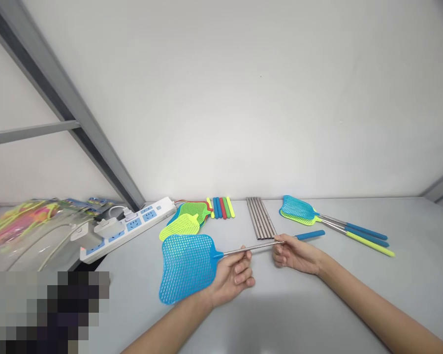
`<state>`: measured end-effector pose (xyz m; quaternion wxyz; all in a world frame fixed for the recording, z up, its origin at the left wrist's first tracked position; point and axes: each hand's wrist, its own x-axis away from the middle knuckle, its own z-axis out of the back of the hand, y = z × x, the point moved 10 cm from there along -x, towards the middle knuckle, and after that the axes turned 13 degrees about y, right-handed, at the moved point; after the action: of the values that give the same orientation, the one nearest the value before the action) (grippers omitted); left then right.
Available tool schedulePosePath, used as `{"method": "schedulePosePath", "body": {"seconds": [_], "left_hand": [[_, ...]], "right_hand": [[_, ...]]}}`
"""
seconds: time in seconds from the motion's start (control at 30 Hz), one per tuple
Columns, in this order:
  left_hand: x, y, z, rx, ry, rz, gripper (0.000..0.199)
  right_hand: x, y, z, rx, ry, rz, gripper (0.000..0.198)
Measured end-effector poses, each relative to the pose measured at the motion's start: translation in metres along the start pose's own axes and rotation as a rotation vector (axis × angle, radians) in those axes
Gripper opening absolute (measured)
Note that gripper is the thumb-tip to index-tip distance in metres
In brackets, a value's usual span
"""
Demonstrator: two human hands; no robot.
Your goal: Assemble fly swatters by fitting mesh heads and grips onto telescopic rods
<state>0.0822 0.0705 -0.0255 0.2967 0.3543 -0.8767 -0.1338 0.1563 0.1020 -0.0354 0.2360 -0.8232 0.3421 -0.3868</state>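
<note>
A blue fly swatter (pixel 188 268) with a perforated head, a thin metal rod and a blue handle lies across both hands. My left hand (pixel 234 275) holds the rod near the head, thumb and fingers closed on it. Farther along, my right hand (pixel 295 253) pinches the same rod just short of the blue handle (pixel 310 235). Behind the held head lie loose swatter heads, a yellow one (pixel 180 226) and a green one (pixel 194 212) among them. Several metal rods (pixel 260 219) rest side by side behind my hands.
Several coloured handles (pixel 220 208) stand in a row by the wall. Finished-looking swatters (pixel 299 207) are stacked at the right. On the left are a white power strip (pixel 133 227) with plugs and cables, and plastic bags (pixel 33 231) of colourful items. A grey metal frame (pixel 74 105) rises behind.
</note>
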Motion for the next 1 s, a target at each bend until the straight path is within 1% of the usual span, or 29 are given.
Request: {"method": "schedulePosePath", "body": {"seconds": [0.07,0.1,0.2,0.27,0.37,0.47,0.6,0.7,0.77,0.83,1.0], "left_hand": [[0.002,0.007,0.001,-0.051,0.041,-0.105,0.012],[0.004,0.013,0.000,-0.078,0.061,-0.175,0.012],[0.010,0.029,-0.001,-0.165,0.118,-0.386,0.021],[0.013,0.033,-0.003,-0.242,0.147,-0.466,0.024],[0.014,0.032,-0.005,-0.393,0.171,-0.515,0.027],[0.013,0.031,-0.007,-0.519,0.180,-0.549,0.031],[0.014,0.030,-0.010,-0.646,0.193,-0.570,0.030],[0.017,0.029,-0.018,-0.755,0.161,-0.602,0.025],[0.018,0.026,-0.023,-0.789,0.129,-0.607,0.022],[0.018,0.022,-0.025,-0.798,0.113,-0.592,0.021],[0.016,0.020,-0.022,-0.833,0.140,-0.604,0.022]], "right_hand": [[0.000,-0.002,0.001,-0.016,0.010,0.026,0.021],[0.000,-0.003,0.001,-0.021,0.017,0.044,0.021],[0.001,-0.005,0.002,0.006,0.036,0.107,0.021],[0.003,-0.004,0.002,0.045,0.050,0.151,0.022],[0.007,-0.001,-0.001,0.078,0.061,0.193,0.024],[0.012,0.004,-0.010,0.082,0.054,0.213,0.028],[0.017,0.016,-0.029,0.084,0.029,0.211,0.033],[0.020,0.029,-0.050,0.084,-0.050,0.190,0.036],[0.021,0.034,-0.059,0.073,-0.075,0.189,0.037],[0.021,0.038,-0.063,0.071,-0.075,0.191,0.037],[0.022,0.039,-0.062,0.093,-0.087,0.203,0.041]]}}
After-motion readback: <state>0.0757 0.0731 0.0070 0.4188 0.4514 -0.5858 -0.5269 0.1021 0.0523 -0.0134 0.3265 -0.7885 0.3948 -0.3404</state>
